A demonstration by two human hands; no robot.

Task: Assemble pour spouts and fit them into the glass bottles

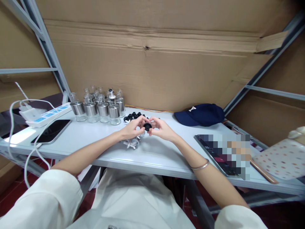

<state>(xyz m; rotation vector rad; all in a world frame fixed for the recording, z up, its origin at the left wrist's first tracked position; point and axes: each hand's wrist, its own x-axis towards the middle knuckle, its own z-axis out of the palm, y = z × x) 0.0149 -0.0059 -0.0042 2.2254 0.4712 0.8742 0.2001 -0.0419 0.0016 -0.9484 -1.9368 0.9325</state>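
Note:
Between the fingertips of my left hand (134,128) and my right hand (160,128) is a round black cap (147,127) with a dark centre. Both hands pinch it, one from each side, over the middle of the table. Just behind them lies a pile of black caps (134,116), partly covered by my fingers. Below my left hand rests a cluster of white and silvery small parts (131,142), whose exact kind I cannot make out. Several glass bottles with metal bands (103,109) stand to the left. One bottle at the back carries a white and black top (111,94).
A phone (52,131) with a cable and a white power strip (51,114) lie at the left. On the right are a navy cap (201,115), a partly blurred tablet (214,156) and a spotted pouch (281,159). Cardboard (152,70) walls the back.

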